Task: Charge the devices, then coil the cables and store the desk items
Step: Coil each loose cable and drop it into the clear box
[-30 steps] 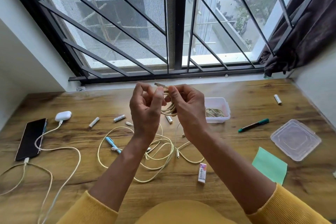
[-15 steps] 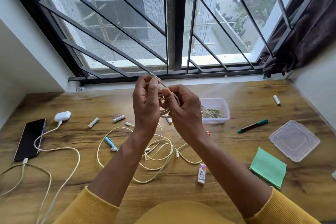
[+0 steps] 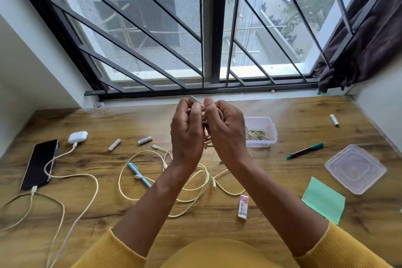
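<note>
Left of the raised hands, a black phone lies on the wooden desk with a cable plugged in its near end. Just behind it a white earbuds case is plugged too. Nearer to the hands lie two batteries and a blue pen among loose yellow cables. The left hand and the right hand are held together above the desk, both with fingers curled around a small coiled cable. Right of the hands stands a clear plastic box with another coil inside, then a green marker, the box lid and a green sticky pad.
</note>
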Tool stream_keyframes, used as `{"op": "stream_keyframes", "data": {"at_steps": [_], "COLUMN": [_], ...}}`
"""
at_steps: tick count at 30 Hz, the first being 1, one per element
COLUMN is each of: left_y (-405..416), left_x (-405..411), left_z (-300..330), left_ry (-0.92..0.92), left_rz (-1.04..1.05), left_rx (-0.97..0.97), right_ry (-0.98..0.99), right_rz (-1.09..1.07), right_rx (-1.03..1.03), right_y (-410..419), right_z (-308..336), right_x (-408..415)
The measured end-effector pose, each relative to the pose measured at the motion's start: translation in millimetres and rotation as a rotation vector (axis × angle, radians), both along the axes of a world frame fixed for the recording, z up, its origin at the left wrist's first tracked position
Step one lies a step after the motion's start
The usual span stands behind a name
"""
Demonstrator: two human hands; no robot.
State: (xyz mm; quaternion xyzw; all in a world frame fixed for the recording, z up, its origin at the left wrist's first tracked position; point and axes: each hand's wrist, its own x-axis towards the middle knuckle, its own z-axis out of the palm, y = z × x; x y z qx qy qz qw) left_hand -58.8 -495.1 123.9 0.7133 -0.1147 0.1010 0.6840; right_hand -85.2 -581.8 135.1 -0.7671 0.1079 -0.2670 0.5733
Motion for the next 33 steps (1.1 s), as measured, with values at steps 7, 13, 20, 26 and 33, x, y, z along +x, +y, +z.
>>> {"op": "stream_keyframes", "data": {"at_steps": [7,13,20,26,33], "left_y": [-4,-3,-2,-9,-7], "left_x": [-13,-9,-7,-16,-4], "left_z": [2,14,24,19,20], "left_ry": [-0.092,-0.061,0.010,-0.087,-0.052], "left_rz": [0.044,0.112,0.084,0.102,0.267], "left_rx": [0.064,0.059,0.152,0.175,0.160], "right_ry": [0.140,0.175,0.117,0.178,0.013], "right_rz": [0.072,0.166,0.101,0.091,0.202], "right_rx": [-0.074,-0.080,-0.171,-0.172,0.080], "right_y": [-5,-2,-7,-2,-3], "right_z": [10,17,19,18,9], "right_x": [-4,-8,-7,-11,-5]}}
